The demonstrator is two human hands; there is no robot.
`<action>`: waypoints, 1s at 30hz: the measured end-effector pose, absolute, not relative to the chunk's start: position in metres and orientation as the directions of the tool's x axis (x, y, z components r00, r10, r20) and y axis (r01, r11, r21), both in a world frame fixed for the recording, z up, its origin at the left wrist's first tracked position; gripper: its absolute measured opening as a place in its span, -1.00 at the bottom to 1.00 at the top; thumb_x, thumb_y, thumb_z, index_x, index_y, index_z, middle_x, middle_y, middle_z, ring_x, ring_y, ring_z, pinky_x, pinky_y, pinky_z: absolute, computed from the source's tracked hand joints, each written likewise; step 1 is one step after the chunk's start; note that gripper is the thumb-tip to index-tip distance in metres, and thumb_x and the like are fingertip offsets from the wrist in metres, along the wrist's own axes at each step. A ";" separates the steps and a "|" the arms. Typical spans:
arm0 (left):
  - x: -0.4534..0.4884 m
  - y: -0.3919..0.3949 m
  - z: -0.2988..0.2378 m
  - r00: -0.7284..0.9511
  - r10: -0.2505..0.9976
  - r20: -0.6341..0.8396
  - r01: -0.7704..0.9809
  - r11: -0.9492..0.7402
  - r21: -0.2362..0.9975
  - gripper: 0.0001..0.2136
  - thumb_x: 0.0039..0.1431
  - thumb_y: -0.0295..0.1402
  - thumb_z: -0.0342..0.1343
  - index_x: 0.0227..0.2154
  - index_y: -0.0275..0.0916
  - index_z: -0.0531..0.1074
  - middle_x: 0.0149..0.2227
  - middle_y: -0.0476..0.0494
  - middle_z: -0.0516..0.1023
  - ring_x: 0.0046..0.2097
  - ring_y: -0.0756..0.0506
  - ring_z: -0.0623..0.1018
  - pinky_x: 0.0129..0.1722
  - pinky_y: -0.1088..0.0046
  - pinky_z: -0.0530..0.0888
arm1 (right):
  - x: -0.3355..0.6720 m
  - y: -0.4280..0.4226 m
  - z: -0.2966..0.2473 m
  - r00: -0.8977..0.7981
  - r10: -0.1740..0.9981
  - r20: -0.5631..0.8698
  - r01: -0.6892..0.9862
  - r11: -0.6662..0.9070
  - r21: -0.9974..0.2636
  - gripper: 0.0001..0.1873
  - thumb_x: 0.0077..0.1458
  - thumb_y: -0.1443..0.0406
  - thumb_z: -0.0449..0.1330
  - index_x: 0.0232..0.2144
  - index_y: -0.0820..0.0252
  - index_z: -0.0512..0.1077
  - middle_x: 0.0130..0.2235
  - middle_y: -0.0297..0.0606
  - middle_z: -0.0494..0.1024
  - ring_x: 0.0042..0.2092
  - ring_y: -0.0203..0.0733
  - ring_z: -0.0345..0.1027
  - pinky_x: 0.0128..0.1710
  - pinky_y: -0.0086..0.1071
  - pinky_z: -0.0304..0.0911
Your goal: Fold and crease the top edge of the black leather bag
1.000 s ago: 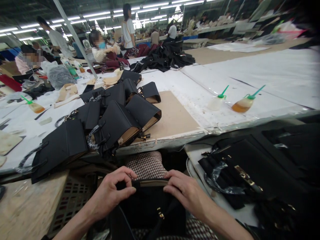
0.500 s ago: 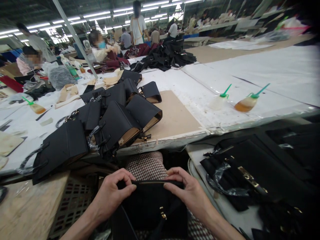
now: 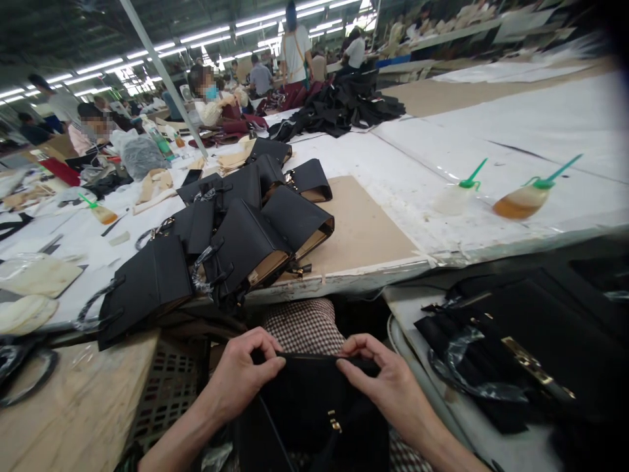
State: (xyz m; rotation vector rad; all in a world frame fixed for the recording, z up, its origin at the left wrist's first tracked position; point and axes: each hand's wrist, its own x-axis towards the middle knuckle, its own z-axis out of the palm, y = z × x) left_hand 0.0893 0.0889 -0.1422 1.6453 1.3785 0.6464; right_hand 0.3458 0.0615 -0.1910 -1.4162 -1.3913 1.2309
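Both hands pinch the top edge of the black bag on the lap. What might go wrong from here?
The lap bag, pinched only at its top edge by the left hand and right hand, might slip off. The overhanging bag at the table edge might slide down.

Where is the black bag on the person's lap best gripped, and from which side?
Probably its top edge, from above at both ends: the black bag stands upright with that edge uppermost, where the left hand and right hand pinch it now.

Long white worktables (image 3: 491,141) under fluorescent strips (image 3: 216,29)
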 end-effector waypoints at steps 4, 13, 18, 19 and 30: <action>0.090 0.089 -0.146 0.228 0.963 -0.142 0.485 0.014 0.874 -0.81 0.05 -0.47 0.22 -0.60 -0.26 0.36 -0.31 -0.09 0.56 -0.25 -0.06 0.53 -0.18 0.44 0.39 | 0.350 0.069 -0.191 -0.218 0.963 -0.157 0.297 -0.088 -0.951 -0.87 0.14 0.22 0.23 -0.30 0.13 0.51 -0.33 -0.37 0.57 -0.27 -0.17 0.44 -0.26 -0.40 0.31; 0.097 0.092 -0.143 0.232 0.958 -0.166 0.472 0.039 0.881 -0.81 0.04 -0.46 0.22 -0.61 -0.26 0.35 -0.34 -0.09 0.56 -0.26 -0.07 0.53 -0.20 0.44 0.38 | 0.342 0.104 -0.167 -0.630 0.770 -0.100 0.658 0.460 -0.596 -0.82 0.24 0.22 0.26 -0.40 0.12 0.55 -0.43 -0.35 0.59 -0.33 -0.15 0.47 -0.40 -0.41 0.10; 0.094 0.092 -0.145 0.228 0.962 -0.149 0.474 0.024 0.880 -0.81 0.04 -0.46 0.22 -0.60 -0.26 0.35 -0.33 -0.09 0.56 -0.25 -0.07 0.53 -0.19 0.44 0.38 | 0.319 0.110 -0.161 -0.663 0.741 -0.110 0.702 0.564 -0.435 -0.78 0.24 0.23 0.25 -0.45 0.16 0.50 -0.47 -0.30 0.58 -0.40 -0.14 0.45 -0.47 -0.38 -0.02; 0.093 0.092 -0.146 0.228 0.963 -0.146 0.473 0.022 0.881 -0.81 0.04 -0.46 0.22 -0.60 -0.25 0.35 -0.33 -0.09 0.57 -0.25 -0.08 0.53 -0.19 0.44 0.38 | 0.317 0.109 -0.161 -0.664 0.741 -0.097 0.691 0.559 -0.459 -0.76 0.25 0.24 0.23 -0.47 0.16 0.48 -0.48 -0.32 0.57 -0.41 -0.17 0.43 -0.46 -0.38 -0.03; 0.095 0.090 -0.147 0.236 0.963 -0.132 0.465 0.008 0.885 -0.82 0.03 -0.48 0.22 -0.59 -0.25 0.35 -0.34 -0.07 0.56 -0.27 -0.06 0.52 -0.21 0.45 0.36 | 0.317 0.108 -0.163 -0.644 0.750 -0.152 0.628 0.405 -0.664 -0.66 0.28 0.24 0.16 -0.55 0.18 0.41 -0.56 -0.43 0.39 -0.48 -0.30 0.23 -0.48 -0.44 -0.07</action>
